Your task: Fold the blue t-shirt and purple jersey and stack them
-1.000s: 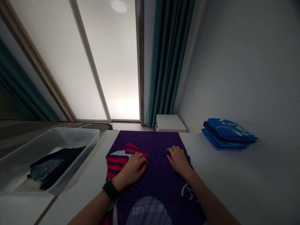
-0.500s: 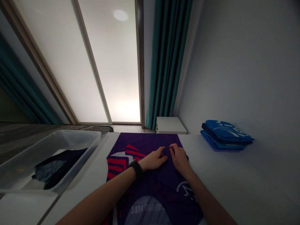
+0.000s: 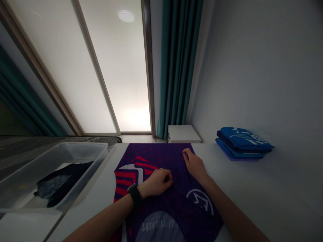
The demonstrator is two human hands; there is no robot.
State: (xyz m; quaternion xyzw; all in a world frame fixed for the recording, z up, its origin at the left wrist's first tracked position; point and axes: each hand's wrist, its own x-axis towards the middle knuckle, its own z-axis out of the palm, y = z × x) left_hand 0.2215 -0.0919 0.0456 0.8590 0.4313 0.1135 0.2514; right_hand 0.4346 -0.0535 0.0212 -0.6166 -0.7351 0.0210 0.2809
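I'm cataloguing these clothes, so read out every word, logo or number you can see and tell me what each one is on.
Purple jersey: upside-down white lettering on a pale oval, too blurred to read.
Purple jersey: white logo, an M-like mark under an arc, with no readable word.
Stack of folded blue garments: white print, too small to read.
Nothing can be quoted with confidence.

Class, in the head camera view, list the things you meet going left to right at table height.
Clear plastic storage bin, purple fabric garment with red stripes, stack of folded blue garments
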